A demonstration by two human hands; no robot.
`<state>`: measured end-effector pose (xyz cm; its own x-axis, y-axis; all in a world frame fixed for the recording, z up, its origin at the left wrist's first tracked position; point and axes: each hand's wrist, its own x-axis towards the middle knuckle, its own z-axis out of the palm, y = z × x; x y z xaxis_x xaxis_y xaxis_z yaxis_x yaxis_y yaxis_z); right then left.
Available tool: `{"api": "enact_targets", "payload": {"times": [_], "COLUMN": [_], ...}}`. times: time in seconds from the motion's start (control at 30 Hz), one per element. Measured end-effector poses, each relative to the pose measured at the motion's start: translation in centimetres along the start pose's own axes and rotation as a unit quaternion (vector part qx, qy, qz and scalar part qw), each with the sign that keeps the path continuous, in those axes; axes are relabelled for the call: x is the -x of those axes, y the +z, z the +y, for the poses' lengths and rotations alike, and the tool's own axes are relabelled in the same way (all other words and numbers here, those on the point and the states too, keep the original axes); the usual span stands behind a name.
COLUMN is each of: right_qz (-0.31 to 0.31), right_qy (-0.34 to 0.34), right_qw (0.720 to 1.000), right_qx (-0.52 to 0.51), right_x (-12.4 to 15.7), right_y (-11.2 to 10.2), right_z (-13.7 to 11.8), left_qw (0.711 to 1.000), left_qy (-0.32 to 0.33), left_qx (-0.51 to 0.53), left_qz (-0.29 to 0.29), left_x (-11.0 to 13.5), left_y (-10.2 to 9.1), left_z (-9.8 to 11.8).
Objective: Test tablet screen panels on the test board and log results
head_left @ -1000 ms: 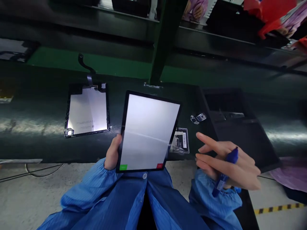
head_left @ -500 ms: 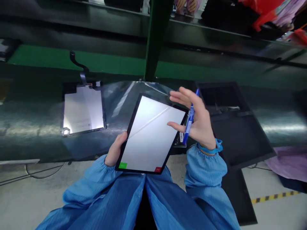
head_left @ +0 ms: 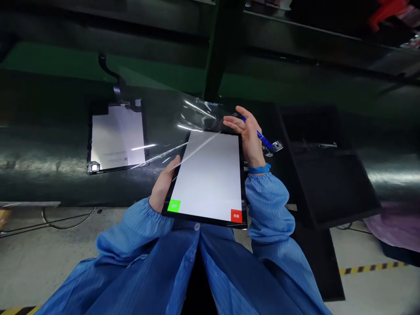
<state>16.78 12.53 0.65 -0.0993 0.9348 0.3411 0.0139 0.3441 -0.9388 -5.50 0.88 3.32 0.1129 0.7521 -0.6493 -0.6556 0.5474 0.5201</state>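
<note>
My left hand (head_left: 166, 183) is closed around the left edge of a tablet (head_left: 210, 175). The tablet's screen is lit white, with a green box at its lower left and a red box at its lower right. A blue pen (head_left: 264, 141) lies between the fingers of my right hand (head_left: 251, 140), which is at the tablet's upper right edge. A clear film (head_left: 193, 114) spreads above the tablet's top and slants across its upper left part. Whether my right fingers also grip this film, I cannot tell.
Left on the dark green bench (head_left: 49, 153) lies a lit display panel (head_left: 118, 135) with a black ribbon cable (head_left: 110, 70). A black tray (head_left: 337, 183) stands at the right. Beside my right hand is a small metallic part (head_left: 277, 145). A green post (head_left: 216, 52) rises behind.
My right hand has moved from over the screen to the tablet's upper right edge. The tablet has turned more upright in view. The clear film now spreads out wider, toward the upper left.
</note>
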Motion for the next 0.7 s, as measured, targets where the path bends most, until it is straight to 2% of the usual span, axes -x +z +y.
{"api": "enact_targets", "payload": {"times": [0.1,0.17,0.33,0.53,0.7], "right_qz": [0.001,0.0,-0.005,-0.006,-0.018], "right_qy": [0.035,0.048,0.062,0.092,0.12], "right_qw": [0.999,0.998,0.997,0.995,0.992], "right_qx": [0.033,0.042,0.054,0.03,-0.024], "right_x": [0.0,0.0,0.0,0.2,0.4], "right_y": [-0.2,-0.3,-0.2,0.3,0.3], "right_z": [1.1,1.3,1.3,1.0,1.0], "left_qw": [0.997,0.995,0.998,0.997,0.996], "left_qy": [0.026,0.039,0.018,-0.073,-0.082], "left_qx": [-0.021,-0.033,-0.045,-0.039,-0.021], "left_qz": [0.069,0.085,0.047,0.003,-0.005], "left_x": [-0.4,-0.4,0.3,0.7,1.0], "left_y": [0.6,0.9,1.1,1.1,1.4], "left_z": [0.0,0.0,0.0,0.5,0.8]}}
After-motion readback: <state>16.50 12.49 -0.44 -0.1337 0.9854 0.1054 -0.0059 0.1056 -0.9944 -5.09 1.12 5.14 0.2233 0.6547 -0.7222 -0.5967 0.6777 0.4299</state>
